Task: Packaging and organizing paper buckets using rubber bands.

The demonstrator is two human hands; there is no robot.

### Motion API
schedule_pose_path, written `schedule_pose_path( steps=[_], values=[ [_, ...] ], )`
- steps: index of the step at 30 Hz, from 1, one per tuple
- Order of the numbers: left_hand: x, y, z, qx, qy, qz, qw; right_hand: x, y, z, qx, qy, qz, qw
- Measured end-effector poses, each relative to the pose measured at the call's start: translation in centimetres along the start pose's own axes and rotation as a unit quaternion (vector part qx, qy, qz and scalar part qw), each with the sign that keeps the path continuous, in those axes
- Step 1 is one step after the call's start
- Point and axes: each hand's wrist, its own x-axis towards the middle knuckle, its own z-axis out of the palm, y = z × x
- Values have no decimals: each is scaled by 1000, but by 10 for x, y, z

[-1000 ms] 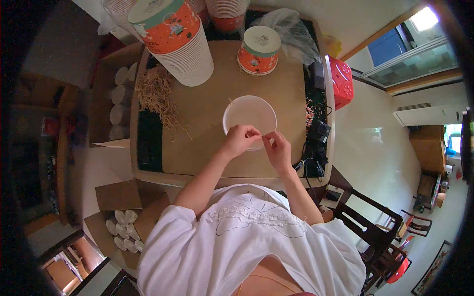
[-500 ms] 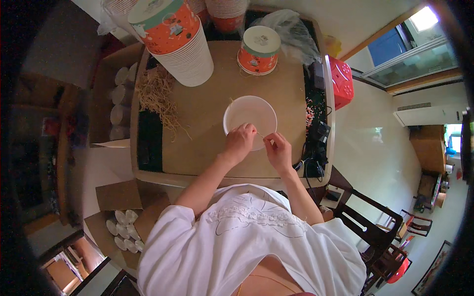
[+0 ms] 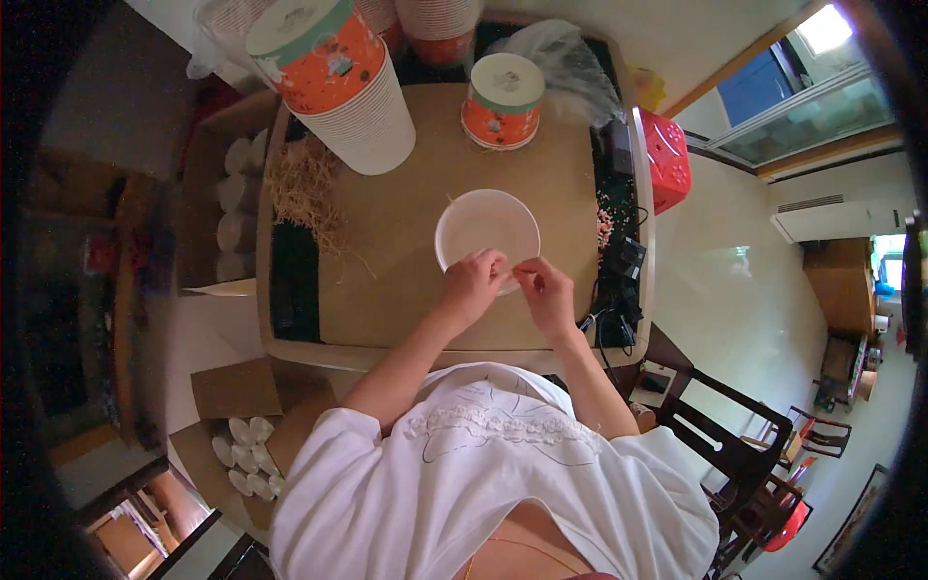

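Over the near rim of a white paper tub (image 3: 486, 217), my left hand (image 3: 474, 285) and my right hand (image 3: 545, 295) come close together. Both have their fingers pinched on a thin tan strand (image 3: 513, 272), which is barely visible between them. Another short piece of strand shows at the tub's far left rim. A tangled heap of similar tan strands (image 3: 304, 188) lies at the left of the table. The inside of the tub looks white, and its lower part is hidden by my hands.
A tall stack of tubs (image 3: 362, 121) leans at the back left. One orange tub with a green-edged lid (image 3: 505, 101) stands at the back, beside a clear plastic bag (image 3: 570, 72). Small pink and white beads (image 3: 605, 224) and a black adapter (image 3: 630, 256) lie along the right edge.
My hands have drawn closer together, so less of the strand shows between them. The tub has stayed in place, and the view has shifted slightly.
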Motion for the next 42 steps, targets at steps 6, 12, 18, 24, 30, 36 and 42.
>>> schedule_pose_path(
  steps=[6, 12, 18, 24, 30, 36, 42],
  values=[
    [-9, 37, -29, -2, -27, 19, 999, -3, 11, -7, -53, 31, -110, 992],
    [-15, 43, -43, -165, -70, -39, 983, -3, 25, -13, -117, 25, -112, 986],
    [-9, 40, -47, -176, -36, -16, 984, 5, 3, -11, -19, -29, -204, 978],
    [-6, 8, -66, -41, 41, -54, 997, 13, -5, -6, 28, -35, -21, 999],
    [-2, 22, -72, -60, 70, -38, 995, 23, -11, 9, 146, -101, -8, 984],
    [-14, -76, -65, 102, 147, 1, 984, 36, 27, 13, 48, 103, -102, 988],
    [-10, -124, -44, -137, 20, -246, 959, 51, 4, 3, 162, 7, 144, 976]
  ],
)
